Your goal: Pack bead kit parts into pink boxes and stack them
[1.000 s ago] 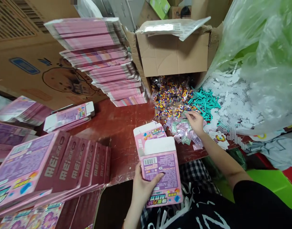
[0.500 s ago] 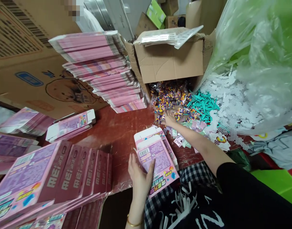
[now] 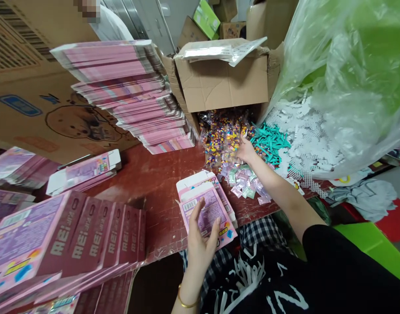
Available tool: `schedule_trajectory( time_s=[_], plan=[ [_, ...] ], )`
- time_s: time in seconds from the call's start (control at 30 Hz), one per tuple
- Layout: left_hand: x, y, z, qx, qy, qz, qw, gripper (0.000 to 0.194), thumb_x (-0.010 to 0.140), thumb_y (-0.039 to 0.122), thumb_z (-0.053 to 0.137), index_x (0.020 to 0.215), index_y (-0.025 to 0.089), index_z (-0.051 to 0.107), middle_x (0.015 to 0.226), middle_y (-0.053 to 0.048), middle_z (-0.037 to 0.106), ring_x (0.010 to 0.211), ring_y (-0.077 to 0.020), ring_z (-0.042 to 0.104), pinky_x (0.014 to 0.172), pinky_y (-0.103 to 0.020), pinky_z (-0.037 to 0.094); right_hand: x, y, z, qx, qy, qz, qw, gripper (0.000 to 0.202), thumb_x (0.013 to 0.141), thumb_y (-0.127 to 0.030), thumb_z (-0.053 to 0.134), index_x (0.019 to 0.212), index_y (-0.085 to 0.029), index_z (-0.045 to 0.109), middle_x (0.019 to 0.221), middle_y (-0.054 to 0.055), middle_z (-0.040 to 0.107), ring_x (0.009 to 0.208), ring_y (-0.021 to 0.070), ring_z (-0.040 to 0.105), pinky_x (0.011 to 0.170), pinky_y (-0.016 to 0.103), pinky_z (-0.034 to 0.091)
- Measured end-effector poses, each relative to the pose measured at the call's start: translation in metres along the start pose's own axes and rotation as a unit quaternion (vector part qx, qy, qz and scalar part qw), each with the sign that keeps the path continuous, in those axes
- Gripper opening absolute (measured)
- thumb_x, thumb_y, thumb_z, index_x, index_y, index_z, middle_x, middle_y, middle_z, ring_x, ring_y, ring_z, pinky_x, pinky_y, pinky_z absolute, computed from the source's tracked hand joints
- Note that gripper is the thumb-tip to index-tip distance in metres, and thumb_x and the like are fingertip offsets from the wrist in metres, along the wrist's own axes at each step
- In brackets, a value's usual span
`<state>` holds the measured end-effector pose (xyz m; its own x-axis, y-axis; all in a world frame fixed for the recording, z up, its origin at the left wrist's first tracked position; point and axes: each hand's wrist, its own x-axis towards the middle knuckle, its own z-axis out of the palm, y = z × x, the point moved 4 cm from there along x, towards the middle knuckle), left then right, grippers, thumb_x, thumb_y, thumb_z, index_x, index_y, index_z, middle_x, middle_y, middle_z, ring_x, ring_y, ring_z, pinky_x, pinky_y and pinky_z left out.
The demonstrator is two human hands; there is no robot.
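Observation:
My left hand [image 3: 203,240] is over a pink and purple printed carton [image 3: 208,211], fingers spread and not wrapped round it. That carton lies tilted at the table's near edge on top of another pink carton [image 3: 224,194], with its white end flap raised. At the pile of bagged coloured beads [image 3: 216,139], my right hand [image 3: 247,150] has its fingers curled at a clear bag of beads [image 3: 233,138], which it appears to grip; the fingertips are partly hidden. Small pastel sachets [image 3: 244,181] lie just below that hand, and teal sticks [image 3: 271,144] are heaped to its right.
Flattened pink cartons [image 3: 121,96] are stacked high beside an open cardboard box [image 3: 226,83]. Filled-out cartons [image 3: 88,235] stand in a row at the left. White mesh pieces [image 3: 304,135] spill from a large clear plastic bag [image 3: 357,87] at the right.
My right hand has moved up and right across the bead bags, and a bag now appears in its fingers. My left hand has let go of the carton's side and shifted over its face.

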<state>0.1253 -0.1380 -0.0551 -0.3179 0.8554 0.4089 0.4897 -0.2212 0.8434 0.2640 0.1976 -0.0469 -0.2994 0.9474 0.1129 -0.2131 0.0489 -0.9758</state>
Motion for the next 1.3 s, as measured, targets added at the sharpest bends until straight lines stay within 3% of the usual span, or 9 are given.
schedule_trajectory(
  time_s=[0.27,0.43,0.6,0.67,0.73,0.8,0.87,1.13,1.3],
  plan=[
    [-0.013,0.012,0.069,-0.156,-0.142,-0.138,0.968,0.081,0.072,0.040,0.083,0.142,0.023,0.047,0.144,-0.014,0.056,0.131,-0.0298,0.056,0.112,-0.048,0.046,-0.218,-0.018,-0.001,0.039,-0.167,-0.013,0.985,0.043,0.074,-0.054,0.080,0.096,-0.020,0.069,0.093,0.005,0.074,0.087,0.0197,0.070,0.084,0.035,0.057],
    [-0.046,0.015,0.134,-0.322,-0.300,-0.290,0.850,0.065,0.067,0.068,0.076,0.104,0.015,0.068,0.104,-0.013,0.076,0.094,-0.0298,0.073,0.083,-0.045,0.061,-0.282,-0.015,-0.029,0.011,-0.065,-0.024,0.998,0.039,0.081,-0.054,0.074,0.100,-0.020,0.068,0.094,0.007,0.074,0.092,0.0210,0.071,0.087,0.037,0.056],
    [-0.061,0.012,0.151,-0.359,-0.290,-0.358,0.812,0.053,0.077,0.060,0.073,0.107,0.016,0.065,0.092,-0.009,0.076,0.070,-0.0180,0.071,0.054,-0.024,0.053,-0.264,-0.006,-0.101,-0.192,-0.058,-0.010,0.980,0.064,0.094,-0.070,0.039,0.111,-0.018,0.071,0.123,0.014,0.068,0.118,0.0271,0.062,0.106,0.046,0.045],
    [-0.062,0.010,0.149,-0.357,-0.291,-0.378,0.803,0.046,0.080,0.056,0.072,0.101,0.016,0.065,0.083,-0.006,0.075,0.062,-0.0160,0.068,0.048,-0.021,0.048,-0.244,-0.001,-0.146,-0.321,0.012,0.004,0.947,0.074,0.086,-0.076,0.049,0.122,-0.014,0.067,0.136,0.020,0.058,0.130,0.0346,0.051,0.113,0.053,0.035],
    [-0.061,0.009,0.145,-0.368,-0.284,-0.390,0.795,0.048,0.077,0.057,0.074,0.102,0.016,0.064,0.084,-0.006,0.075,0.064,-0.0168,0.069,0.049,-0.021,0.048,-0.224,0.006,-0.186,-0.487,0.061,0.054,0.869,0.090,0.066,-0.074,0.075,0.130,-0.011,0.062,0.138,0.024,0.054,0.133,0.0418,0.044,0.113,0.056,0.031],
    [-0.061,0.007,0.142,-0.374,-0.281,-0.401,0.787,0.051,0.077,0.056,0.076,0.106,0.016,0.064,0.087,-0.006,0.075,0.066,-0.0174,0.070,0.050,-0.022,0.050,-0.210,0.017,-0.213,-0.621,0.037,0.111,0.775,0.095,0.053,-0.064,0.088,0.129,-0.011,0.063,0.135,0.023,0.055,0.129,0.0434,0.045,0.109,0.055,0.035],
    [-0.061,0.006,0.140,-0.380,-0.283,-0.402,0.784,0.049,0.078,0.053,0.076,0.108,0.016,0.064,0.090,-0.007,0.076,0.067,-0.0172,0.071,0.053,-0.022,0.051,-0.201,0.026,-0.227,-0.671,-0.006,0.138,0.728,0.089,0.052,-0.056,0.092,0.124,-0.013,0.065,0.132,0.021,0.057,0.125,0.0412,0.048,0.104,0.051,0.039],
    [-0.062,0.001,0.139,-0.389,-0.265,-0.413,0.779,0.042,0.081,0.045,0.076,0.109,0.016,0.065,0.097,-0.007,0.076,0.079,-0.0188,0.073,0.068,-0.027,0.057,-0.177,0.021,-0.240,-0.652,0.052,0.079,0.752,0.022,0.073,-0.032,0.082,0.080,-0.016,0.069,0.098,0.009,0.070,0.102,0.0267,0.060,0.087,0.033,0.040],
    [-0.060,-0.002,0.138,-0.394,-0.242,-0.423,0.780,0.043,0.078,0.045,0.079,0.107,0.016,0.066,0.095,-0.006,0.077,0.078,-0.0174,0.073,0.070,-0.026,0.058,-0.178,0.012,-0.251,-0.618,0.061,0.050,0.782,0.024,0.078,-0.025,0.073,0.058,-0.016,0.063,0.071,0.005,0.068,0.079,0.0200,0.062,0.077,0.028,0.042]
  ],
)
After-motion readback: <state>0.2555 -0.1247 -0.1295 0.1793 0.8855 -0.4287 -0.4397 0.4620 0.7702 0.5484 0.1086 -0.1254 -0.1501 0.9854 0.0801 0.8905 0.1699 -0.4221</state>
